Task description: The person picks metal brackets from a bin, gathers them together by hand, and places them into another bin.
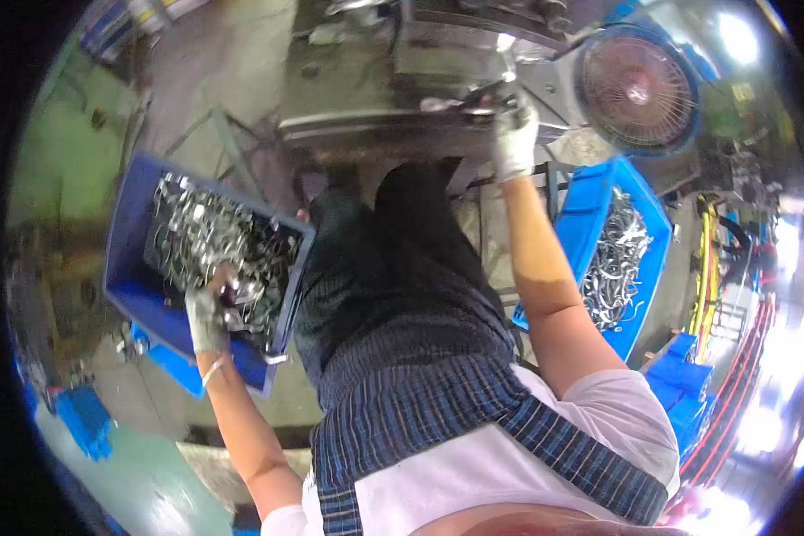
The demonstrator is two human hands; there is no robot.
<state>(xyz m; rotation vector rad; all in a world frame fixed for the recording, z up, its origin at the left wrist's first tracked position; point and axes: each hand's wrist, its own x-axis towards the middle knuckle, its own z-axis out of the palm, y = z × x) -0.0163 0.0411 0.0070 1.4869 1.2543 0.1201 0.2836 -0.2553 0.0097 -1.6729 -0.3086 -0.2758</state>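
Resting among metal parts (210, 223) in the bin (132, 237) at nine o'clock, the left hand (207, 322) has a grip I cannot tell. At one o'clock, the right hand (515, 134) holds a shiny piece (439, 104).

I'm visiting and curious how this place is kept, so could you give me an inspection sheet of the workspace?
Surface: bench, grey, partly blurred.
Things: metal parts heaped in the left bin and right bin.
Clutter: blue item at lower left, too blurred to name.
Hands: both gloved; left hand among the parts in the left bin, right hand at the bench by a metal piece; grips unclear.
Cables: nothing seen for certain.
Surroundings: fan beyond the right bin.
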